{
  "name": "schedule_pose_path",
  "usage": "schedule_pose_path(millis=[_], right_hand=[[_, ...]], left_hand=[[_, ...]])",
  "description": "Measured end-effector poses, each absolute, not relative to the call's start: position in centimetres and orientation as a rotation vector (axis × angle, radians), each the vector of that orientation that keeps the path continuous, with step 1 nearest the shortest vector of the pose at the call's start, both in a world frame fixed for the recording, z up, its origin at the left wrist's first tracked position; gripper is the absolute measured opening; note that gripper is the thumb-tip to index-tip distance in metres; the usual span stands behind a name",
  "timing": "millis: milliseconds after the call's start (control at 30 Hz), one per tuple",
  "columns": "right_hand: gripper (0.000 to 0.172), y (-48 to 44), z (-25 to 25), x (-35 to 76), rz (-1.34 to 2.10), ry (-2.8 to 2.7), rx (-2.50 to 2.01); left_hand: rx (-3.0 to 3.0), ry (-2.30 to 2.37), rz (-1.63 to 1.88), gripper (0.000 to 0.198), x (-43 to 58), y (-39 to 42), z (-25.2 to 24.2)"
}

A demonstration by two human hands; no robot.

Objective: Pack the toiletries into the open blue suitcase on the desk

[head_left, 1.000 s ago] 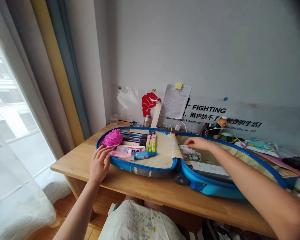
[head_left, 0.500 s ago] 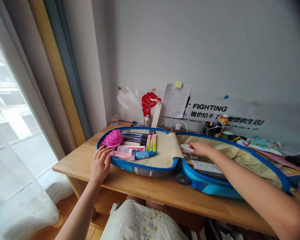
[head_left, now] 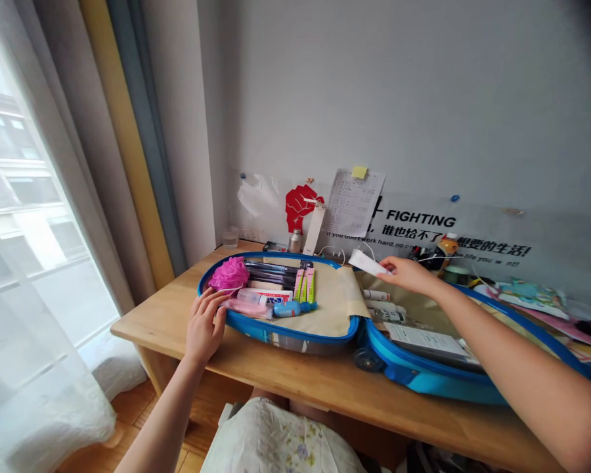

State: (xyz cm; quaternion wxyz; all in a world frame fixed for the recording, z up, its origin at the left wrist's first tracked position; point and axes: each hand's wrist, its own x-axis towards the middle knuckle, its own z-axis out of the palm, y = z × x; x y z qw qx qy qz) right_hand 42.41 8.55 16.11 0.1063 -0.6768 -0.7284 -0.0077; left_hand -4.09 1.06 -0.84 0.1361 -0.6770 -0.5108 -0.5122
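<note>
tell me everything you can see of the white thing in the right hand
The white object is oblong, with a plain, smooth-looking surface; whether it is a small box or a tube, and what it is made of, I cannot tell. The right hand pinches its right end between thumb and fingers, leaving the rest uncovered. It slants, its free left end higher in the picture, and appears raised over the open blue suitcase, near the beige flap between the halves. No print is readable on it.

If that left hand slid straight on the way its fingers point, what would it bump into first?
Probably the pink mesh bath puff, just ahead of the left hand, though depth is hard to judge here.
</note>
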Motion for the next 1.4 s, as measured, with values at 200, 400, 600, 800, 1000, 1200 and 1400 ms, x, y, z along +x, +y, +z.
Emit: schedule_pose_path(millis=[200,400,600,800,1000,1200,1400], right_hand=[[0.033,10.5,15.3,29.6,0.125,-2.289,-1.732],[0.022,12.7,11.8,20.2,0.154,-2.445,-1.699],[0.031,13.9,10.3,18.9,0.171,-2.525,-1.692],[0.024,14.0,10.1,18.9,0.184,-2.569,-1.646],[0.025,13.6,9.9,18.4,0.159,-2.557,-1.595],[0.027,14.8,13.0,22.4,0.078,-2.448,-1.657],[0.04,15.0,16.6,34.8,-0.058,-2.278,-1.968]], left_hand=[[-1.974,-1.495,-1.507,0.034,-4.0,1.0,-0.8],[-1.965,-1.476,-1.504,0.032,-4.1,1.1,-1.0],[-1.971,-1.503,-1.52,0.033,-4.1,1.0,-1.0],[-1.968,-1.478,-1.516,0.032,-4.1,1.0,-0.9],[-1.963,-1.484,-1.511,0.032,-4.0,1.0,-0.9],[-1.973,-1.485,-1.502,0.032,-4.0,0.9,-0.8],[-1.972,-1.467,-1.505,0.032,-4.1,1.0,-0.8]])
